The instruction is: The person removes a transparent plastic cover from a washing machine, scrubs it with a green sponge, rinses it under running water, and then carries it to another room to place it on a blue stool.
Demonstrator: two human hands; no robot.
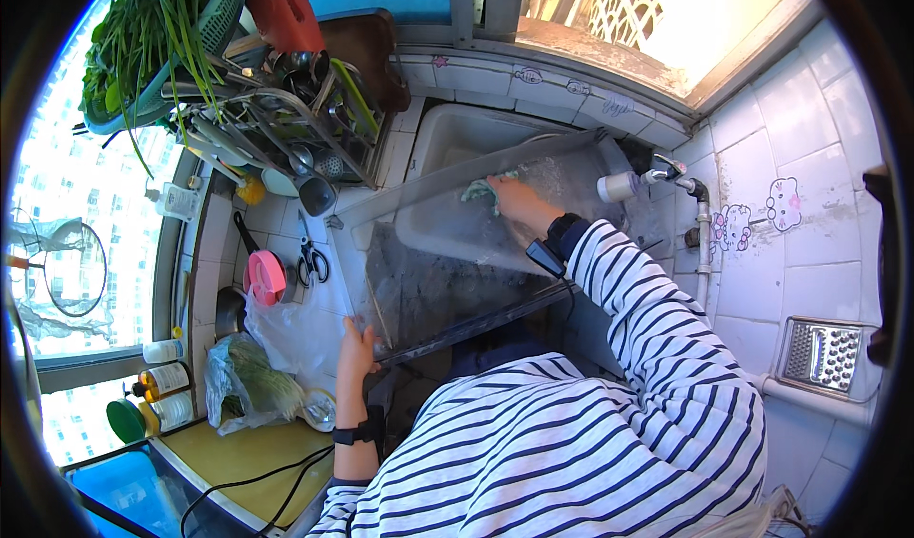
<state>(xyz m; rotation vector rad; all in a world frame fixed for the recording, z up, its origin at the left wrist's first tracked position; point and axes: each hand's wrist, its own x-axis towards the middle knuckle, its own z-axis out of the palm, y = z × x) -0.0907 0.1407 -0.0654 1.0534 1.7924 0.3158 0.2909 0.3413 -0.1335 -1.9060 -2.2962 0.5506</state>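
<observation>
A large see-through panel with raised edges (457,281), likely plastic, lies slanted across the white sink (444,118). Its surface looks wet and streaked, and the basin shows through it. My left hand (357,351) grips the panel's near left corner. Over the basin, my right hand (525,206) presses a crumpled green cloth (480,189) against the panel; some of its fingers are hidden. Right of that hand is the tap (668,169), with a white cylindrical filter (617,186) on its spout.
At left stand a metal utensil rack (350,134), scissors (312,258), a pink item (265,277) and bagged greens (250,384). A basket of leafy greens (207,24) overhangs the rack. A metal grater (821,356) is on the right. Black cables (289,491) run near my left forearm.
</observation>
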